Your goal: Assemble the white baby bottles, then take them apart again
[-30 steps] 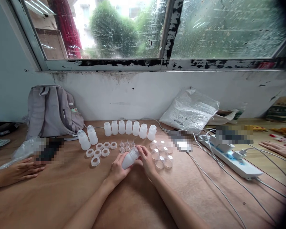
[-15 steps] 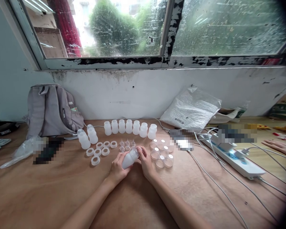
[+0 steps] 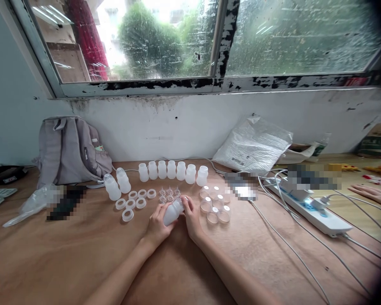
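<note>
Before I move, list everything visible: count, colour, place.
Held bottle: one, white, between hands
Standing bottles: seven, white, by wall
Other bottles: two, white, beside backpack
Rings: seven, white, centre left
Teats: about six, clear, centre
Caps: several, clear, right of hands
Backpack: one, grey, back left
Plastic bag: one, clear, left
Shiny bag: one, silver, against wall
Power strip: one, white, right
Cables: several, white, right
Pixelated items: three, darkish, both sides
Window: one, grey frame, above
Table: one, brown, below
Co-worker's hand: one, right edge
Left hand: one, on bottle
Right hand: one, bottle's top
</note>
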Motion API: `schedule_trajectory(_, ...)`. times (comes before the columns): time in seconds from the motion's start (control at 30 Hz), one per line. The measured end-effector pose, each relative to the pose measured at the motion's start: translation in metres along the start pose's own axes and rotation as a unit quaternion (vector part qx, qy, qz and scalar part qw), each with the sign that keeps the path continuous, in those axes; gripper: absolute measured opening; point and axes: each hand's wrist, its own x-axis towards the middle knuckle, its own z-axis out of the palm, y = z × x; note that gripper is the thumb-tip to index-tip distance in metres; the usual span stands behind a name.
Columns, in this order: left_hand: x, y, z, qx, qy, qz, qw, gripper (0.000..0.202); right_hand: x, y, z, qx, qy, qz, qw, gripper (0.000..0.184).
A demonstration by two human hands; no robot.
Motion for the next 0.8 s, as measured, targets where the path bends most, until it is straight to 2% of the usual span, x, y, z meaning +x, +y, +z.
schedule_trajectory(0.27, -0.004, 0.008, -0.011, -0.019, -0.022, 0.014, 0.999, 0.035, 0.001, 0.003, -0.004, 0.009, -0.024, 0.030, 0.999, 0.043)
schedule_trajectory(0.37, -0.010, 0.006, -0.011, -0.039, -0.028, 0.016, 0.999, 0.038, -0.004, -0.001, 0.001, 0.011, -0.045, 0.024, 0.999, 0.043)
schedule_trajectory(0.57, -0.028, -0.002, -0.005, -0.114, -0.042, -0.035, 0.992, 0.046, -0.022, -0.004, 0.014, -0.051, -0.124, -0.049, 0.990, 0.031)
schedule_trajectory(0.7, -0.033, -0.001, -0.005, -0.048, -0.040, -0.077, 0.995, 0.037, -0.022, -0.004, 0.013, -0.120, -0.163, -0.109, 0.973, 0.028)
schedule_trajectory(0.8, -0.030, 0.002, -0.008, -0.029, -0.038, -0.104, 0.993, 0.023, -0.019, -0.006, 0.010, -0.144, -0.188, -0.146, 0.961, 0.036)
